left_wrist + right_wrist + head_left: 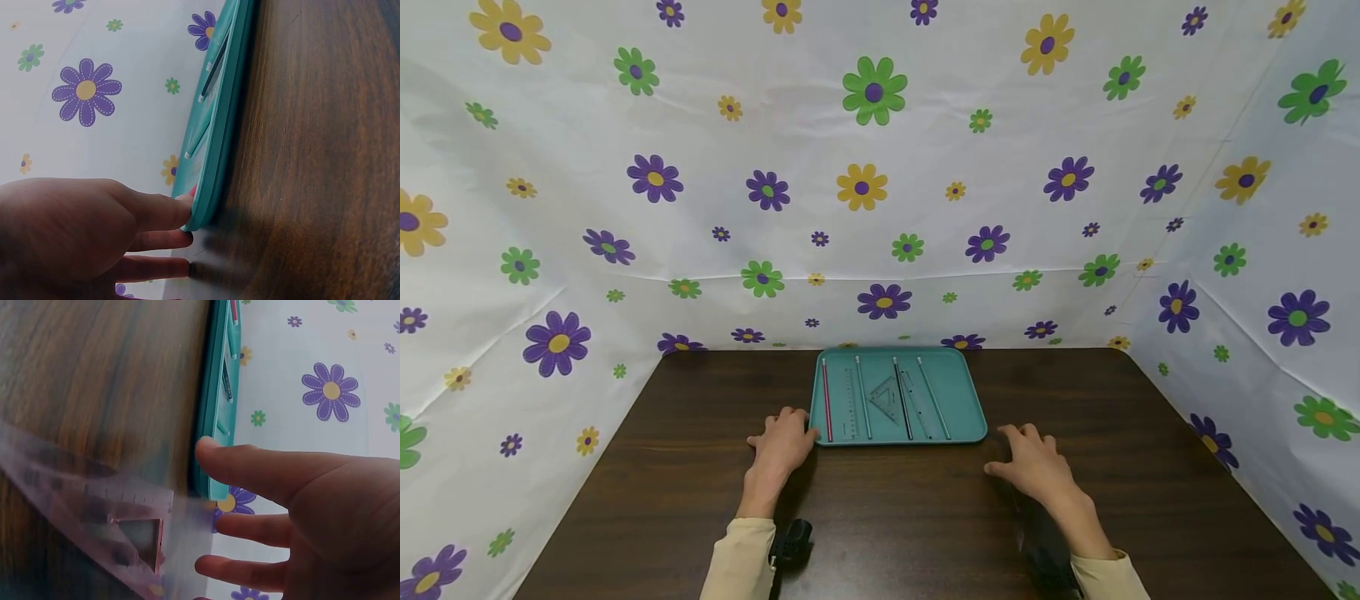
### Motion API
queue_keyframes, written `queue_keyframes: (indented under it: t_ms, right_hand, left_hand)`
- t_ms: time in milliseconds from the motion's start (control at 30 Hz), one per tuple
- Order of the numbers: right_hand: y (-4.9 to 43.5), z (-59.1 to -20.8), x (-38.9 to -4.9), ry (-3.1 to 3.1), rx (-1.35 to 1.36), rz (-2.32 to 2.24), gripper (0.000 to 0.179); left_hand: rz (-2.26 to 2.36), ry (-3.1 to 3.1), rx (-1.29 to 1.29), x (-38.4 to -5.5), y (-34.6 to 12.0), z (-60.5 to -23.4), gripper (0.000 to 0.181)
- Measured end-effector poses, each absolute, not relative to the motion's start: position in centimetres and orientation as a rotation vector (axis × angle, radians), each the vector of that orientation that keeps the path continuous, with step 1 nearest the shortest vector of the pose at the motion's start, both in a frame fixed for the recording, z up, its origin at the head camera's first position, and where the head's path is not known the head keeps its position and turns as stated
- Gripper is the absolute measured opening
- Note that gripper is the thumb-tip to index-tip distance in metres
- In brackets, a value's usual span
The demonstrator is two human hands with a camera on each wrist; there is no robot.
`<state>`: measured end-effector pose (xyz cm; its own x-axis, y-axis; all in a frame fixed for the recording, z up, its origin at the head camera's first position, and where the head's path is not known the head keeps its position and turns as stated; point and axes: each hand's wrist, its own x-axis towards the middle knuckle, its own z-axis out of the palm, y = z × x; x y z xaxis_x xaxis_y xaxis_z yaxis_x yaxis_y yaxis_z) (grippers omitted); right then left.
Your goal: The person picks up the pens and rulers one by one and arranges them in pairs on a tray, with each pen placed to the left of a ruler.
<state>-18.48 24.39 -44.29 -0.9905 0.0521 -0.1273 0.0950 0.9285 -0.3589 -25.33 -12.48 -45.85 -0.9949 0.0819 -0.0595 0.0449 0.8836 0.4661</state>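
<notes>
A teal tray (pixel 966 392) lies near the table's far edge. In it lie a red pencil (pixel 827 400), a black pencil (pixel 902 400), two teal pencils, two clear rulers and a clear set square (pixel 886 400). My left hand (pixel 782 442) is at the tray's near left corner. Its thumb touches the rim in the left wrist view; the other fingers extend beside the corner, fairly straight. Just off the near right corner, my right hand (pixel 1037 467) has its fingers spread and holds nothing. A pinkish see-through set square (pixel 94 512) appears below it in the right wrist view.
The dark wooden table (pixel 887 517) extends around the tray. A white sheet with printed flowers (pixel 910 167) rises behind it and along both sides. Black devices are strapped to both wrists, the left one (pixel 792 542) beside a cream sleeve (pixel 741 558).
</notes>
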Motion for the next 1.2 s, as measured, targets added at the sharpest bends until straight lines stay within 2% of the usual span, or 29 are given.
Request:
queue_keyframes:
  t_ms: [600, 867, 1200]
  right_hand:
    - [24.7, -44.0, -17.8, 2.860, 0.108, -0.567, 0.078]
    - [24.7, -44.4, -17.6, 2.871, 0.080, -0.565, 0.073]
    - [24.6, -44.6, -17.4, 2.900, 0.047, -0.568, 0.058]
  left_hand:
    - [0.736, 2.977, 0.098, -25.2, -12.3, -45.5, 0.041]
    - [0.725, 2.979, 0.092, -25.1, -12.3, -45.7, 0.042]
    - [0.727, 2.982, 0.096, -25.2, -12.4, -45.7, 0.042]
